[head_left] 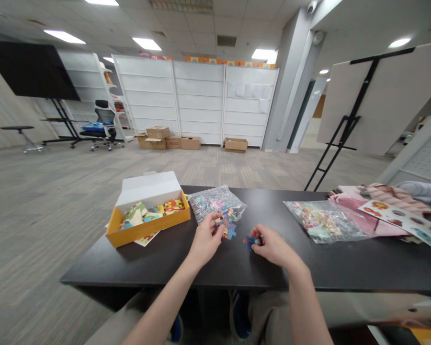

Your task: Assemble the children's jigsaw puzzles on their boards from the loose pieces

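My left hand (pixel 209 238) has its thumb and fingers closed on joined jigsaw puzzle pieces (pixel 230 231), a blue and reddish patch at the near edge of a clear plastic bag. That bag of puzzle pieces (pixel 215 201) lies just beyond the hand. To the right, my right hand (pixel 271 243) pinches a blue jigsaw puzzle piece (pixel 249 242) low over the table, apart from the joined patch. Its fingers cover part of the piece.
On the black table (pixel 158 268), a yellow box (pixel 151 227) holding large puzzle pieces stands at left, its white lid raised. Another bag of pieces (pixel 319 220) lies at right, beside folded cloths (pixel 391 196) and a sticker sheet (pixel 405 223).
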Demonstrator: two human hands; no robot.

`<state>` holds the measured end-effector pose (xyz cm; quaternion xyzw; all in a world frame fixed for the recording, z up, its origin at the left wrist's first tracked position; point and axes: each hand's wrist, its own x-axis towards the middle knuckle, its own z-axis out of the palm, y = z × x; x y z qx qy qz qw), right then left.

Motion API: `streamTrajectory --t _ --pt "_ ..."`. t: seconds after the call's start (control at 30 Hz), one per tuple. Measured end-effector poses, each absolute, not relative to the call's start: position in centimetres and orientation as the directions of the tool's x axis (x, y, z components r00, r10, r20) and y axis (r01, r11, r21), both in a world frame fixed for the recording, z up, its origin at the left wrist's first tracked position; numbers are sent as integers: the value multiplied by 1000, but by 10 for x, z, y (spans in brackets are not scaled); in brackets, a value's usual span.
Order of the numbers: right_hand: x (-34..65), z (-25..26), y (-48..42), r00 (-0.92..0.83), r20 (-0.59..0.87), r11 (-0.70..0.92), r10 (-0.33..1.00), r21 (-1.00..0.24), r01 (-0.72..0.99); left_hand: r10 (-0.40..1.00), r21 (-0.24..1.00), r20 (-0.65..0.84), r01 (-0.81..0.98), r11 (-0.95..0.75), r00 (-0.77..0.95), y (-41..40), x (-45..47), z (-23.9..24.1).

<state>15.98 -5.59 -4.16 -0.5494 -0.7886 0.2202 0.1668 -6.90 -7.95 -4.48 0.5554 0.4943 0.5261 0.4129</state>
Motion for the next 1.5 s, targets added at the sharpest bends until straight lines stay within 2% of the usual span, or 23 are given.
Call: streamTrajectory --t 0.2,0.33,0.47,0.7,0.83,0.97,1.1,1.17,1.33,1.5 --pt "155 -43 -56 -220 62 222 974 -476 851 982 980 187 78 -185 -26 -77 -71 -49" --pt "150 -44 -59 -203 35 197 979 -450 871 988 988 155 6 -155 -19 -76 -72 -49" --pt "150 -46 -59 -212 26 199 977 -477 856 993 992 114 -45 -114 -7 -76 -71 -48" --pt "155 -44 -55 -206 34 188 978 -577 795 991 991 132 -9 -131 21 -75 -70 -50" --pt "156 -45 -52 -211 76 202 975 -706 679 990 990 141 27 -141 9 -74 -71 -53" --pt "158 -37 -53 -263 88 188 961 -904 384 987 985 161 70 -159 -27 -76 -71 -52" --pt "156 -21 -59 -258 96 140 961 -977 160 978 972 196 147 -185 -68 -78 -70 -49" --pt "150 -18 -61 -216 100 120 971 -990 80 983 979 182 105 -177 -37 -79 -68 -48" --pt "130 -27 -58 -193 88 97 977 -995 39 989 990 110 -104 -99 101 -81 -63 -43" --pt "120 -33 -57 -257 127 157 958 -983 98 982 988 109 -126 -90 157 -83 -62 -40"
